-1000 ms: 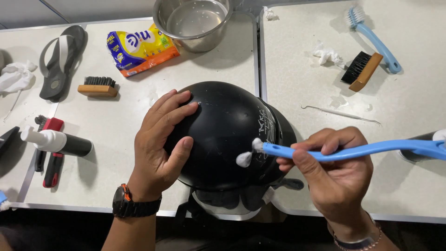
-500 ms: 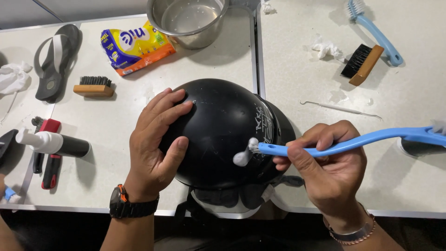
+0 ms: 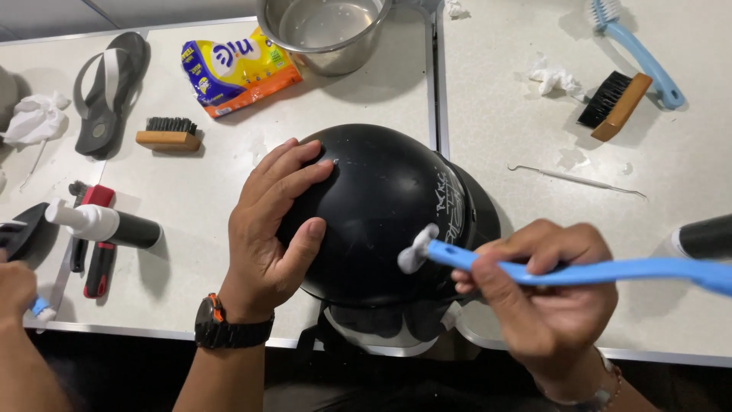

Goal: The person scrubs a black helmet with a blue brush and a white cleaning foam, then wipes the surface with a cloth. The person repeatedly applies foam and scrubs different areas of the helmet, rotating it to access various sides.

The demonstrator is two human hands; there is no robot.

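Observation:
A glossy black helmet [image 3: 389, 214] sits dome-up at the near edge of the white table [image 3: 488, 107]. My left hand [image 3: 271, 229] lies spread over its left side, palm on the shell, a dark watch on the wrist. My right hand [image 3: 545, 301] grips a long blue-handled brush [image 3: 579, 271]. The brush's white head touches the helmet's front right, beside the white lettering.
A steel pot [image 3: 324, 30], a yellow packet [image 3: 232, 69], a wooden brush [image 3: 169, 135], a flip-flop [image 3: 107, 91] and a black bottle with white pump [image 3: 103, 223] lie left. Another blue brush [image 3: 640, 49], a wooden brush [image 3: 614, 107] and a metal pick [image 3: 576, 179] lie right. Another person's hand [image 3: 15, 286] is at the left edge.
The brush head has slid slightly across the helmet's front right. My left hand stays pressed on the shell.

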